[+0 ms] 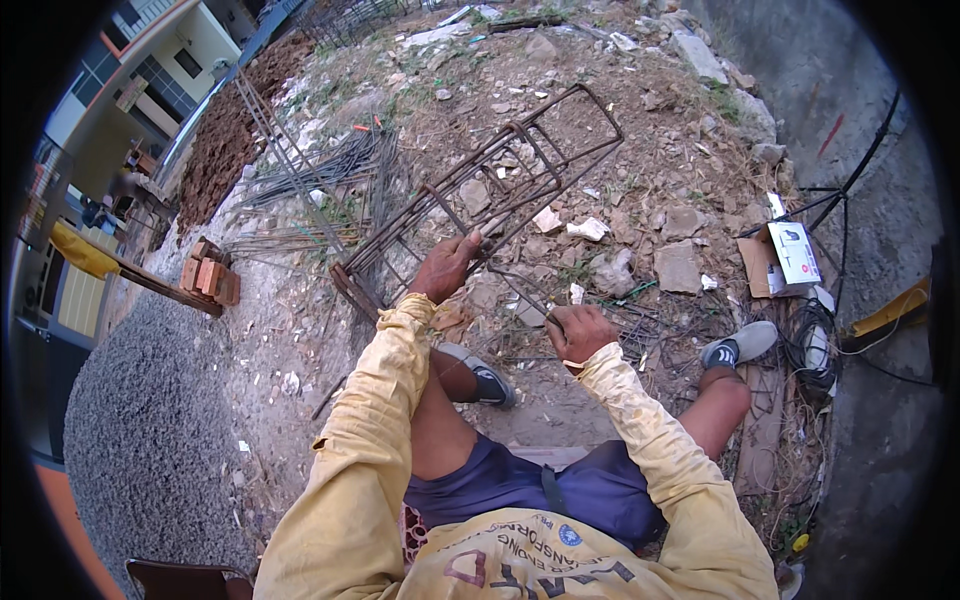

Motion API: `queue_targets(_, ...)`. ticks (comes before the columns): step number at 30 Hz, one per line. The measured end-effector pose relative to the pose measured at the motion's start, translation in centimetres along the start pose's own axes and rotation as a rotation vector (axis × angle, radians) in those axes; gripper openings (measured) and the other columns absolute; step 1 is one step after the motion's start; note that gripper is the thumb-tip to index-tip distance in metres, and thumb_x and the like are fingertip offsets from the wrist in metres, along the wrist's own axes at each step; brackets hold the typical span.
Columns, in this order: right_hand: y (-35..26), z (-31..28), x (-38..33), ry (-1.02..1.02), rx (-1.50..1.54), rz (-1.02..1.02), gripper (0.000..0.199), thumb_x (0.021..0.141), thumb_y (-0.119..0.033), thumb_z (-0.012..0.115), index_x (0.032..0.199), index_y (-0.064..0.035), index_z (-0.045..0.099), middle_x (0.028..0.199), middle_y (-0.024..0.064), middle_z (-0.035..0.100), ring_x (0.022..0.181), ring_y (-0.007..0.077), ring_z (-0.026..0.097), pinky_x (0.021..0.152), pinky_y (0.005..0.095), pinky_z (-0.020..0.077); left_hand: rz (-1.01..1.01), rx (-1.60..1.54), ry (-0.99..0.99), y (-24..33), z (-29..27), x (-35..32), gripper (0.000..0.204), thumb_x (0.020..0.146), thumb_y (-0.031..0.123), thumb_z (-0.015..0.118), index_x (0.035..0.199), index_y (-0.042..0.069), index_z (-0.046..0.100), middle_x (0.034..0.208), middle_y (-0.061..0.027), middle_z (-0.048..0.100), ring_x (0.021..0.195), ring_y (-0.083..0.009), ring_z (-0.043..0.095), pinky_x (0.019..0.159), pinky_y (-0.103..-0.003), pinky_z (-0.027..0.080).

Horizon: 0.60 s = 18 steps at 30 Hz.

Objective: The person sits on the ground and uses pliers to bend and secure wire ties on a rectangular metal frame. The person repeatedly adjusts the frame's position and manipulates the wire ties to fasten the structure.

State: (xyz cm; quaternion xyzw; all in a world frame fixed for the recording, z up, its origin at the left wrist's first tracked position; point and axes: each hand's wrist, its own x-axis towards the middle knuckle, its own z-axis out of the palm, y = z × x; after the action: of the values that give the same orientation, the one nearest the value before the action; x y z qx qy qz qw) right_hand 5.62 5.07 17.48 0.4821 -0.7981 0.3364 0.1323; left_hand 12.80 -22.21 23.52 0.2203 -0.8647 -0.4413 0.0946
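Observation:
A long, narrow rebar cage (537, 155) of rusty brown bars and square stirrups lies slanted ahead of me, its far end to the upper right. My left hand (447, 268) is closed on the bars along its near side. Closer to me, my right hand (583, 333) grips the lower end of a thin metal rod (522, 291), fingers curled tight. This rod slopes up from my right fist to the cage's bars beside my left hand. Whether it is joined to the cage I cannot tell. My fingers partly hide both grips.
Stones and broken rubble cover the soil. Loose rods (330, 172) lie beyond the cage at the left, near stacked red bricks (211, 275) and a grey gravel heap (150, 385). An opened carton (790, 258) and cables (808, 345) sit by the concrete wall (880, 440) at the right.

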Motion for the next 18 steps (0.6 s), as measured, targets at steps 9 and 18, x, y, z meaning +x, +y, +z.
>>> queue_targets(9, -0.3, 2.4, -1.1, 0.080, -0.014, 0.015, 0.025, 0.079, -0.024, 0.069, 0.100, -0.0133, 0.059, 0.093, 0.0061, 0.060, 0.093, 0.0306, 0.058, 0.078, 0.0465, 0.0460, 0.033, -0.007, 0.032, 0.0, 0.2, 0.0, 0.065, 0.096, 0.057, 0.040, 0.098, -0.004, 0.062, 0.093, -0.0230, 0.063, 0.088, -0.0301, 0.058, 0.083, -0.039, 0.044)
queue_targets(18, -0.1, 1.4, -0.3, -0.193, 0.077, 0.088, 0.025, 0.080, -0.015, 0.069, 0.101, -0.0094, 0.056, 0.095, 0.0138, 0.059, 0.084, 0.0360, 0.058, 0.072, 0.0444, 0.0488, 0.039, -0.052, 0.028, -1.0, 0.5, 0.3, 0.062, 0.096, 0.054, 0.042, 0.095, -0.005, 0.061, 0.088, -0.0219, 0.062, 0.084, -0.0287, 0.058, 0.081, -0.038, 0.044)
